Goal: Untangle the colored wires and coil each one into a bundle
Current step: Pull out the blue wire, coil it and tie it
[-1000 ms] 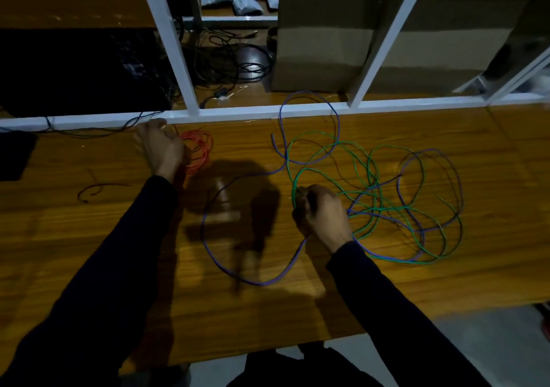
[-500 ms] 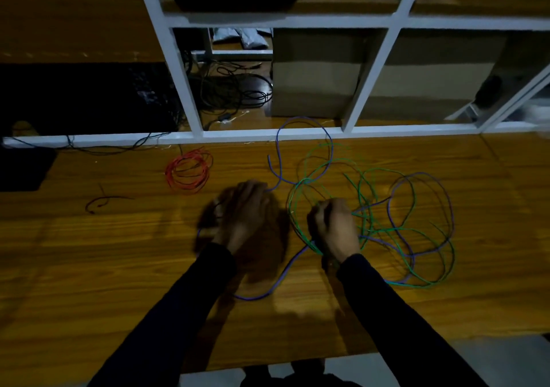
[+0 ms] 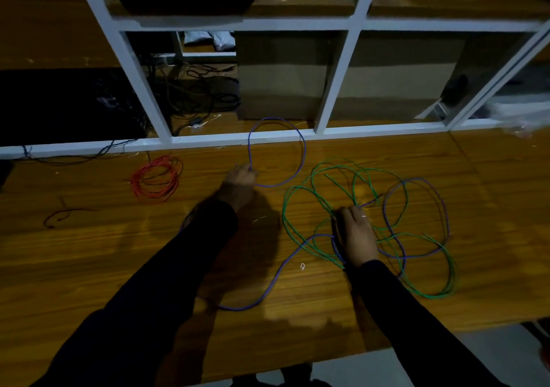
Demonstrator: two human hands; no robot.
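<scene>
Head view, our count of the wooden table (image 3: 89,267):

Three colored wires. One red wire (image 3: 156,178), already coiled into a bundle, lies at left of centre, near the white shelf frame (image 3: 226,141). One purple wire (image 3: 300,154) makes a large loop at upper centre, reaching over the frame's bottom rail, then runs down to lower centre and into the tangle at right. One green wire (image 3: 300,190), uncoiled, sprawls in several loops right of centre, crossed with the purple.

Two hands, both in dark sleeves. Our left hand (image 3: 239,181) sits at the near end of the purple loop, fingertips closed on the strand. Our right hand (image 3: 355,231) rests amid the tangle, fingers curled; purple strands emerge at its fingertips and wrist side, but we cannot tell exactly which strands it grips.

One short dark wire scrap (image 3: 59,215) lies at far left. One heap of black cables (image 3: 202,94) sits behind the frame, upper centre-left.
</scene>
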